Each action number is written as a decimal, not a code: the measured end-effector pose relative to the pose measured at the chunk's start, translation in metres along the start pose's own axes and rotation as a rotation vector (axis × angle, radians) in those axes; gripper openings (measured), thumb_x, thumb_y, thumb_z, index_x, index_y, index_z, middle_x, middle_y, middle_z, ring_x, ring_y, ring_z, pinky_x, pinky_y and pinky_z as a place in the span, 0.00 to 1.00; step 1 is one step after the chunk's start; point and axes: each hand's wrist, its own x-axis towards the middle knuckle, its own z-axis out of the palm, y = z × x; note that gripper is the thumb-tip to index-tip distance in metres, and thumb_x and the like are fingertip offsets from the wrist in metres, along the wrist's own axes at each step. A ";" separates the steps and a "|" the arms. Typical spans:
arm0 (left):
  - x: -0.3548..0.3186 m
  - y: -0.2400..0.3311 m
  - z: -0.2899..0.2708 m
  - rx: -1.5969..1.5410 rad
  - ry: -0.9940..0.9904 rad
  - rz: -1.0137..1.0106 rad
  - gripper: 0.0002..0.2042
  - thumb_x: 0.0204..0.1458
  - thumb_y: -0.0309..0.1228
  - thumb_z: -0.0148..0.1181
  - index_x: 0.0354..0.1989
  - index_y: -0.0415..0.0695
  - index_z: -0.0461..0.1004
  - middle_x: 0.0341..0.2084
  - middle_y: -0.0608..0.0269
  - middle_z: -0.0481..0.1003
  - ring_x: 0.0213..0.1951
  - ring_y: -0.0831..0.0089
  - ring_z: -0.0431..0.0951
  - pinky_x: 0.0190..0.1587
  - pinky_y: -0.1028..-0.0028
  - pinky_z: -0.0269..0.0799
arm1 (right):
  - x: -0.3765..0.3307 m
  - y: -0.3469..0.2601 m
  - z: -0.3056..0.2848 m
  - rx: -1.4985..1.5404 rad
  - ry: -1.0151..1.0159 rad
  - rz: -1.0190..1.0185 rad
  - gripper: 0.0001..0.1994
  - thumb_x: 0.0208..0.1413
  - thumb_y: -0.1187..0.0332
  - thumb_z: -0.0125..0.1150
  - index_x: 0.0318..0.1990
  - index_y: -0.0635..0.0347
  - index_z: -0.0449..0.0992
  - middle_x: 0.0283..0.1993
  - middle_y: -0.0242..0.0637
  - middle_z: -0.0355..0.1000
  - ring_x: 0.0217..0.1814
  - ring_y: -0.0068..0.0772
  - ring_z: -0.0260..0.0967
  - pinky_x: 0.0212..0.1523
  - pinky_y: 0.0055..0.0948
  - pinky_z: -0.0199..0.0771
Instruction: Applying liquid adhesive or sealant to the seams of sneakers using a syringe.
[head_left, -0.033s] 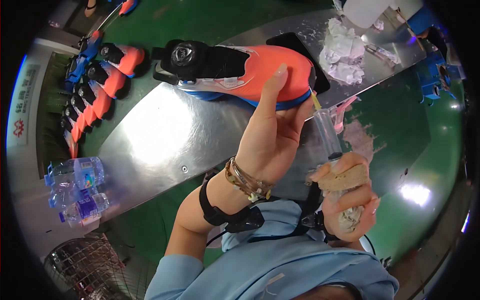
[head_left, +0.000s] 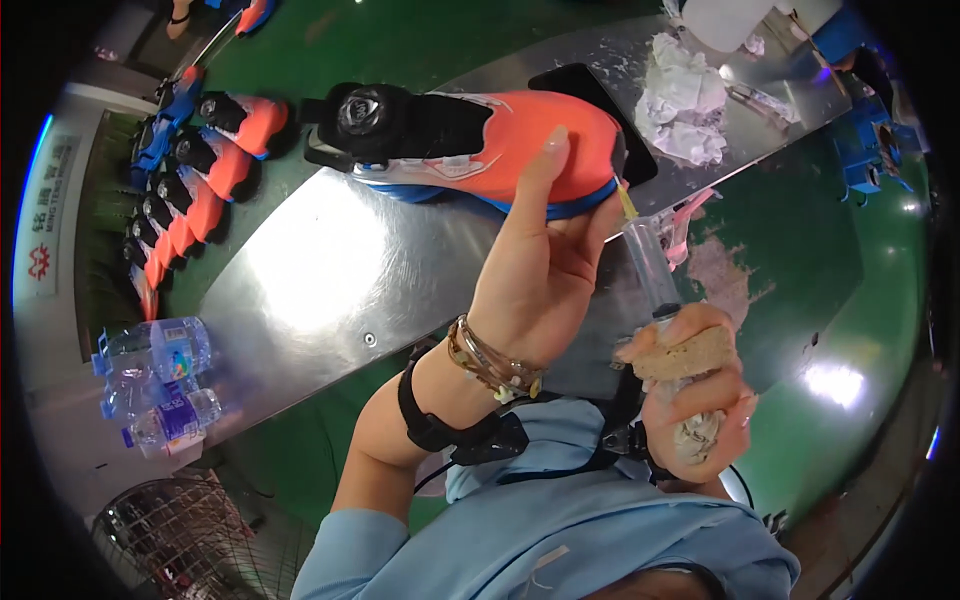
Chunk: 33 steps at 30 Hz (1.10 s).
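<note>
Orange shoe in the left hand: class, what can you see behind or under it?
Behind the orange shoe, edges of a black slab show past the toe; the rest is covered. The left hand reaches under the sole, where some fingers are hidden.

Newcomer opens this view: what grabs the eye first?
The bright orange shoe above centre, gripped by the left hand. Next, right of centre, the clear syringe in the right hand, its yellow tip at the shoe's toe end. Then the similar shoes lined up at upper left.

Downward head-worn fisheye view, close above both hands (head_left: pixel 538 280)
</note>
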 end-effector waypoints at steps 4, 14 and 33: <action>0.000 -0.001 0.003 0.034 0.040 0.078 0.14 0.48 0.37 0.60 0.40 0.43 0.70 0.34 0.64 0.74 0.37 0.74 0.75 0.42 0.78 0.74 | 0.000 -0.002 -0.012 -0.025 -0.109 0.002 0.27 0.61 0.51 0.27 0.24 0.60 0.69 0.42 0.59 0.61 0.34 0.43 0.69 0.36 0.36 0.73; 0.049 0.124 -0.045 0.338 0.053 0.309 0.19 0.52 0.36 0.55 0.49 0.40 0.63 0.44 0.59 0.70 0.48 0.62 0.72 0.54 0.70 0.66 | 0.001 -0.014 -0.045 0.027 0.259 -0.300 0.21 0.56 0.55 0.35 0.19 0.60 0.66 0.34 0.50 0.62 0.38 0.45 0.61 0.27 0.37 0.69; -0.174 0.141 -0.231 2.431 0.870 0.716 0.28 0.50 0.42 0.50 0.60 0.48 0.57 0.62 0.57 0.51 0.64 0.60 0.46 0.62 0.54 0.38 | 0.085 0.093 -0.113 -0.042 0.391 -0.084 0.15 0.55 0.63 0.35 0.23 0.64 0.61 0.32 0.43 0.62 0.34 0.35 0.59 0.40 0.32 0.61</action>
